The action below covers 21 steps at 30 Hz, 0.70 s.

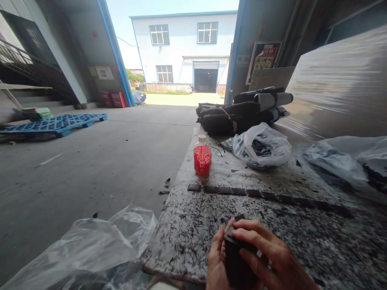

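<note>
Two hands meet at the six o'clock edge of the view, low over the near rim of the speckled stone desk [193, 225]. The left hand [216, 259] cups a stack of small black pieces [237, 262] from its nine o'clock side, thumb and palm pressed against it, while the right hand [272, 257] curls its fingers over the top and three o'clock side, so both hands are closed around the stack and touching it. Beyond the hands, toward twelve o'clock, a row of flat black pieces [260, 195] lies end to end across the desk, running from nine o'clock toward three o'clock. Just past the row's nine o'clock end stands a small bottle with a red label and pale cap [202, 157], upright. At about one o'clock from the bottle sits a crumpled clear plastic bag [263, 147] with dark pieces inside, and behind it lies a bundle of black rolled material [242, 110]. Another clear bag [347, 163] rests at three o'clock on the desk, beside a large wrapped block [341, 84]. At seven o'clock, off the desk, loose clear plastic [90, 245] is heaped above the concrete floor [90, 161], and a blue pallet [57, 124] lies far off at ten o'clock.
</note>
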{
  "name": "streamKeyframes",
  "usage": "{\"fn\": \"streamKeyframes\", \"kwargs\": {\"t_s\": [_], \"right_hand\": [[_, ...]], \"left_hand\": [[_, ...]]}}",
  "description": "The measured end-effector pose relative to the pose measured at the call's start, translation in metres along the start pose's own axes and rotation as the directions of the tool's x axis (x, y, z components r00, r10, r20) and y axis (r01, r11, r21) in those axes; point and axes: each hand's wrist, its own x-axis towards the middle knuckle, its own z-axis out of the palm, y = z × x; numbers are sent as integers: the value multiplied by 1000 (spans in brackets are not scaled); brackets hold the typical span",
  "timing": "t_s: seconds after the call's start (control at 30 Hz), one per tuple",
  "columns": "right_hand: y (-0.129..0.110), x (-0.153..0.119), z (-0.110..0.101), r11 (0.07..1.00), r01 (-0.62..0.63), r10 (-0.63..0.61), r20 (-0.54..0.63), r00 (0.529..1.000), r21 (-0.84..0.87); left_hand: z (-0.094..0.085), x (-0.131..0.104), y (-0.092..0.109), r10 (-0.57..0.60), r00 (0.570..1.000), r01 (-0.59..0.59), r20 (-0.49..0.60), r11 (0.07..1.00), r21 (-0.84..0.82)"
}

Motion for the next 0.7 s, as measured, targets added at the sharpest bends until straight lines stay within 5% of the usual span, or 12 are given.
{"fn": "streamKeyframes", "kwargs": {"t_s": [0.2, 0.5, 0.7], "right_hand": [[-10, 3, -11, 990, -9, 3, 39, 999, 144], [-34, 10, -11, 971, -143, 112, 165, 980, 191], [-19, 16, 4, 790, -499, 444, 229, 866, 357]], "left_hand": [[-21, 7, 9, -51, 997, 50, 53, 998, 37], [-18, -23, 26, 13, 999, -9, -40, 994, 109], [-14, -30, 32, 2, 999, -4, 50, 1000, 28]]}}
